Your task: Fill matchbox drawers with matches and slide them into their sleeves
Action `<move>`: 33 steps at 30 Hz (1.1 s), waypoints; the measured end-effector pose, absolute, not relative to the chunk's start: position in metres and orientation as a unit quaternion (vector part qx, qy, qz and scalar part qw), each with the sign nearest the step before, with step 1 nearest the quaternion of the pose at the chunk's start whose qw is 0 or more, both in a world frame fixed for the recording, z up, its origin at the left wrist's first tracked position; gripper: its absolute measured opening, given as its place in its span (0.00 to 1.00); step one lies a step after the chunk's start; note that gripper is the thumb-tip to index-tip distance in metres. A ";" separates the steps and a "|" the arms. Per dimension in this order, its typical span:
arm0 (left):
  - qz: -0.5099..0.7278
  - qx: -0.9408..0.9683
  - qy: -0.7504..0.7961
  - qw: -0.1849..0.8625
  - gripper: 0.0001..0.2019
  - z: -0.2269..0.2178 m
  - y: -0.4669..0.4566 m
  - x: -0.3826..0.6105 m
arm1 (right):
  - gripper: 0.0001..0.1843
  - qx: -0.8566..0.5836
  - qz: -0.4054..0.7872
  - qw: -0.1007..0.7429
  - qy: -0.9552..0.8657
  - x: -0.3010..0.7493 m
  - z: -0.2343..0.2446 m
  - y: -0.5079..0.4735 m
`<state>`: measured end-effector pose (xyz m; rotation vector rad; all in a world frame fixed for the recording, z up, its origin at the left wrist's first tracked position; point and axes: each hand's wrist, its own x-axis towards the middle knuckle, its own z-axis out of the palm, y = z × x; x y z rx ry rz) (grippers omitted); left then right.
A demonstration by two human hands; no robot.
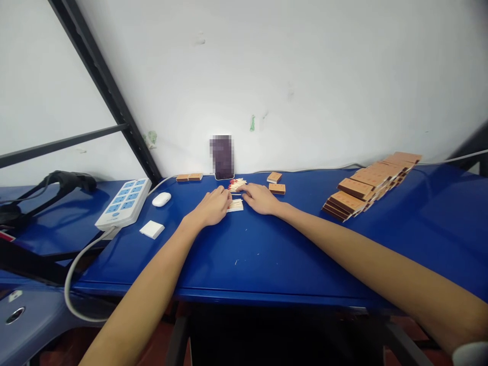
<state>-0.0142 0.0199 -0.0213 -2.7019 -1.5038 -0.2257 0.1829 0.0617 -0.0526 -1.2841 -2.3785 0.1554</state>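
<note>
A pale matchbox tray (237, 207) with matches in it lies between the hands, closer to the blue table's (247, 269) back edge than its front, its long axis seemingly left to right. The left hand (215, 206) overlaps its left end and looks nearer; the right hand (261, 199) is just beside the other end. Both hands' fingers are bent (whether they pinch anything, one cannot tell). Loose matches (238, 184) lie beyond, toward the back edge; stacked matchboxes (371, 184) lean farther right.
</note>
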 end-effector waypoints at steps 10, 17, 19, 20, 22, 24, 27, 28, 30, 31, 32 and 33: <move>-0.064 -0.872 -0.484 0.024 0.12 -0.016 0.016 -0.014 | 0.18 -0.463 0.074 0.226 -0.854 0.182 -0.050 0.061; -0.104 -0.860 -0.498 0.043 0.17 -0.013 0.012 -0.010 | 0.09 -0.469 0.140 0.281 -0.826 0.183 -0.049 0.061; -0.097 -0.857 -0.504 0.038 0.19 -0.012 0.011 -0.009 | 0.07 -0.473 0.142 0.279 -0.824 0.183 -0.049 0.062; -0.092 -0.859 -0.503 0.039 0.19 -0.012 0.011 -0.009 | 0.07 -0.477 0.143 0.276 -0.822 0.182 -0.049 0.062; -0.082 -0.865 -0.494 0.042 0.18 -0.013 0.012 -0.010 | 0.06 -0.490 0.147 0.265 -0.817 0.181 -0.048 0.063; -0.078 -0.873 -0.480 0.039 0.17 -0.015 0.012 -0.010 | 0.06 -0.507 0.152 0.253 -0.810 0.180 -0.047 0.064; -0.078 -0.884 -0.459 0.031 0.18 -0.016 0.012 -0.011 | 0.07 -0.519 0.150 0.236 -0.808 0.179 -0.047 0.065; -0.079 -0.886 -0.455 0.030 0.19 -0.017 0.012 -0.011 | 0.07 -0.518 0.145 0.233 -0.810 0.179 -0.047 0.064; -0.086 -0.886 -0.455 0.025 0.21 -0.016 0.013 -0.012 | 0.08 -0.513 0.135 0.230 -0.816 0.179 -0.047 0.063; -0.094 -0.883 -0.459 0.020 0.22 -0.016 0.014 -0.012 | 0.08 -0.510 0.130 0.230 -0.818 0.179 -0.047 0.063; -0.106 -0.880 -0.463 0.013 0.22 -0.017 0.015 -0.014 | 0.08 -0.507 0.127 0.230 -0.821 0.179 -0.047 0.062; -0.122 -0.875 -0.468 0.007 0.21 -0.018 0.017 -0.015 | 0.08 -0.504 0.125 0.230 -0.823 0.180 -0.047 0.062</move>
